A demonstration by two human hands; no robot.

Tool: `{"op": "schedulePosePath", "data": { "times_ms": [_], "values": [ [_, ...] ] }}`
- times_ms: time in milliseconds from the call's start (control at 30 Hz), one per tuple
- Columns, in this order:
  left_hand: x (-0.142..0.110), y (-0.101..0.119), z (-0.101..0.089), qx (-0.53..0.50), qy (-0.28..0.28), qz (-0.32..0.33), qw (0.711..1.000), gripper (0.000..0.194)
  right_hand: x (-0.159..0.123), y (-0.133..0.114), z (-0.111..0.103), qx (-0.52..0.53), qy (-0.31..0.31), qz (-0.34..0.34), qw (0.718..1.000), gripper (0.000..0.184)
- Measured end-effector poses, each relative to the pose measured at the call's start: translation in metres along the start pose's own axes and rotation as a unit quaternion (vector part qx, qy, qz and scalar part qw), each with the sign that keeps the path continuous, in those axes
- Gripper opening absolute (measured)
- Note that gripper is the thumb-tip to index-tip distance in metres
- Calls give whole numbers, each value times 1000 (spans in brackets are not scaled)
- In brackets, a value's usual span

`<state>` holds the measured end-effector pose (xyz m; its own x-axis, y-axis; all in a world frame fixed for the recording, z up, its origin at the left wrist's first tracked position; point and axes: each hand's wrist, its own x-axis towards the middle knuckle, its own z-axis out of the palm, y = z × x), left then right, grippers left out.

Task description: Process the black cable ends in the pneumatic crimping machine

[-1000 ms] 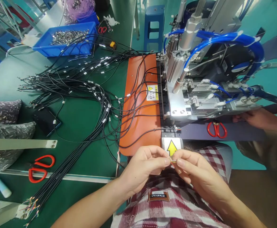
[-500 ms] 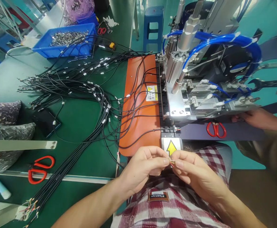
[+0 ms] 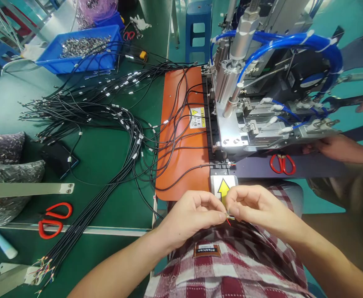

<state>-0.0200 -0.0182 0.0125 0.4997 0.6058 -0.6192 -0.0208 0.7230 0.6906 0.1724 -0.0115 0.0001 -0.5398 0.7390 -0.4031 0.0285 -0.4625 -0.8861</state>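
My left hand (image 3: 198,213) and my right hand (image 3: 252,205) meet just above my lap, thumbs and forefingers pinched on thin coloured wires (image 3: 229,219). A red strand and a yellowish one stick out below the fingertips; what the wires belong to is hidden by my fingers. Beyond my hands lies a block with a yellow arrow (image 3: 224,186). Black cables (image 3: 181,178) run over the orange plate (image 3: 184,188) into the machine's slotted edge, and the nearest cable ends there in bare coloured wires (image 3: 231,164).
The machine (image 3: 231,128) with blue hoses fills the right. A co-worker's hand (image 3: 330,147) rests beside it; another holds a wrench (image 3: 343,102). Red-handled scissors (image 3: 282,164) lie near it, another red-handled pair (image 3: 51,220) at left. Bundled cables (image 3: 119,120) and a blue bin (image 3: 76,66) occupy the green table.
My right fingers have shifted their pinch on the wires, the hand turning slightly over, and the red strand now points downward. At far right, a co-worker's wrench came into clearer view.
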Motion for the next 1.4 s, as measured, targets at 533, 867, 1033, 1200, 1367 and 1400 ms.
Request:
{"op": "schedulePosePath", "data": {
  "times_ms": [533, 867, 1033, 1200, 1367, 1400],
  "values": [
    [1, 0, 8, -32, 96, 71, 992, 14, -3, 7, 14, -35, 119, -17, 992, 25],
    [1, -2, 9, -79, 105, 67, 989, 13, -2, 10, 31, -37, 196, -40, 979, 23],
    [1, -1, 13, -143, 106, 72, 981, 17, -3, 12, 43, -19, 229, -66, 971, 22],
    [1, -3, 12, -53, 124, 103, 985, 20, -4, 16, 45, -97, 261, -128, 952, 14],
    [2, -7, 10, -77, 118, 97, 985, 17, -2, 7, 39, 6, 227, -34, 973, 26],
    [2, -7, 10, -81, 116, 96, 985, 17, -2, 6, 38, 11, 224, -30, 974, 27]
  ]
}}
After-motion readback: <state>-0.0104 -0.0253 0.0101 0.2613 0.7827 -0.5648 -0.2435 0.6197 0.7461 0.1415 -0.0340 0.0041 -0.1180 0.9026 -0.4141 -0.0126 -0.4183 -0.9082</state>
